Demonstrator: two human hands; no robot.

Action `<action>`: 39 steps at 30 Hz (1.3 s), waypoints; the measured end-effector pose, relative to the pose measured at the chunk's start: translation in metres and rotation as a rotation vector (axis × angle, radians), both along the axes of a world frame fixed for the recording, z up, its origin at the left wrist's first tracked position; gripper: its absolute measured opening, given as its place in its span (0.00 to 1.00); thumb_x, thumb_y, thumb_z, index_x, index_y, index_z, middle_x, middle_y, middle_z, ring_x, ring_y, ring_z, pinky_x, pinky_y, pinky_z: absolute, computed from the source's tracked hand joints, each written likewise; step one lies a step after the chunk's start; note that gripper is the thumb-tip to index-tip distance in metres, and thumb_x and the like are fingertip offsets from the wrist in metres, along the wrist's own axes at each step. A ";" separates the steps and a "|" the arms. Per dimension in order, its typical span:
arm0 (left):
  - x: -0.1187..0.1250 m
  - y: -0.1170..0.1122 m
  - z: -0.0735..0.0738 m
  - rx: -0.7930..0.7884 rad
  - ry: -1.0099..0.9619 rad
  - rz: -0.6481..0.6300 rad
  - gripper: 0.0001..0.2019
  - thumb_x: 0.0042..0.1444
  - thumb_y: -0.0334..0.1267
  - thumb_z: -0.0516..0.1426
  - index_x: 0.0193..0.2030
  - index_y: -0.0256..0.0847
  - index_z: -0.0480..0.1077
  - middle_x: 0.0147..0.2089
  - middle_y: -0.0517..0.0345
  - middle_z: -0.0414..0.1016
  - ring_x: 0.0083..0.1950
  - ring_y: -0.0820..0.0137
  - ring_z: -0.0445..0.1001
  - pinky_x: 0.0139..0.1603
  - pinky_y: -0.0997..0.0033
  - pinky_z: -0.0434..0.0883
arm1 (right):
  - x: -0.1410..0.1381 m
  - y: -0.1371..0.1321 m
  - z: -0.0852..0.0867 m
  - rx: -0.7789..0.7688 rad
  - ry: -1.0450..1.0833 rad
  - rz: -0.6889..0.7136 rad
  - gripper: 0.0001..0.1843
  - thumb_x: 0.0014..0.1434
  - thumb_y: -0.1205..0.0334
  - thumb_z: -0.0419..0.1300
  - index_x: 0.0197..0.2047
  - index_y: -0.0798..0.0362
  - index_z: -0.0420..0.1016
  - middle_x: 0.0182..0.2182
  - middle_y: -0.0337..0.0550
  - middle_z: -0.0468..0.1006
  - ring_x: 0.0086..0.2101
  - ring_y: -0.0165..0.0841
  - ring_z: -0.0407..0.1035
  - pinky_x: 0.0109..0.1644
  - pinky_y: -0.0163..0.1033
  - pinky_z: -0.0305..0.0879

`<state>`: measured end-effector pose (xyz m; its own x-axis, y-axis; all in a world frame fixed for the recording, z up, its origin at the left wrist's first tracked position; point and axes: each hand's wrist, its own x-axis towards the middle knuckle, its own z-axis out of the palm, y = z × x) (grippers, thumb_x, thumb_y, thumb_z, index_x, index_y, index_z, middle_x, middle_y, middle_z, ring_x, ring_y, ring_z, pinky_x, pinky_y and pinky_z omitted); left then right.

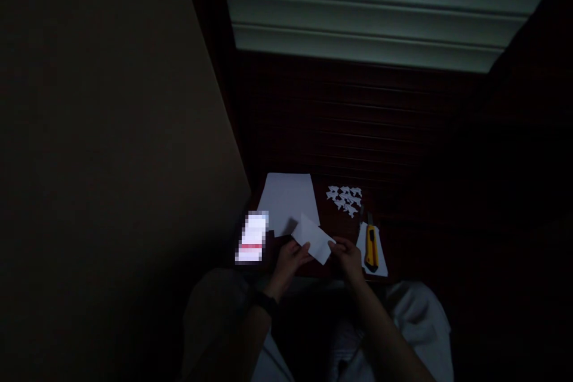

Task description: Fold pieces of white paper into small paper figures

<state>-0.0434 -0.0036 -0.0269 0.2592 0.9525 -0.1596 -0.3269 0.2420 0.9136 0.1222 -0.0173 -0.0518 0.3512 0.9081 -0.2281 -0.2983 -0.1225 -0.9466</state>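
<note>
A small white sheet of paper [314, 240] is held tilted above the front of a dark table. My left hand [292, 258] pinches its lower left edge, thumb on top. On the right side, my right hand [347, 255] grips the paper's corner between thumb and fingers. Behind it lies a larger white sheet of paper [289, 200], partly covered by the held piece. To the right of my right hand, a yellow utility knife [371, 249] rests on a white paper piece [381, 262]. Several small white folded or cut paper shapes [344, 200] are grouped at the back right.
A lit phone [253, 237], its screen blurred, is at the table's left side. A wall [134, 131] rises close on the left. Dark slatted panels and a pale louvred shutter [358, 18] stand behind the table. My knees are at its front edge. The light is dim.
</note>
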 end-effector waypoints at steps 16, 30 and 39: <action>0.005 0.006 -0.016 -0.066 0.066 0.129 0.21 0.43 0.43 0.61 0.42 0.30 0.67 0.42 0.43 0.74 0.42 0.57 0.73 0.39 0.60 0.73 | -0.011 -0.003 0.011 -0.047 -0.147 0.420 0.26 0.41 0.49 0.62 0.41 0.56 0.68 0.27 0.45 0.76 0.22 0.35 0.71 0.23 0.38 0.67; -0.005 0.002 0.004 0.069 -0.005 0.118 0.35 0.40 0.24 0.56 0.57 0.47 0.56 0.53 0.52 0.66 0.50 0.62 0.67 0.46 0.66 0.67 | 0.030 -0.009 0.020 0.079 -0.480 0.269 0.17 0.47 0.48 0.57 0.32 0.53 0.70 0.28 0.42 0.75 0.31 0.36 0.69 0.34 0.39 0.65; -0.004 0.006 -0.002 0.093 0.248 0.046 0.17 0.38 0.40 0.63 0.36 0.34 0.72 0.38 0.48 0.75 0.40 0.61 0.72 0.38 0.68 0.67 | 0.039 -0.013 0.025 0.044 -0.366 0.422 0.15 0.46 0.53 0.59 0.35 0.53 0.71 0.28 0.42 0.75 0.26 0.37 0.69 0.28 0.41 0.67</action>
<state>-0.0476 0.0020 -0.0289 0.1797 0.9759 -0.1237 -0.0989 0.1430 0.9848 0.1616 -0.0298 -0.0263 0.0040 0.9930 -0.1182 0.1172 -0.1179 -0.9861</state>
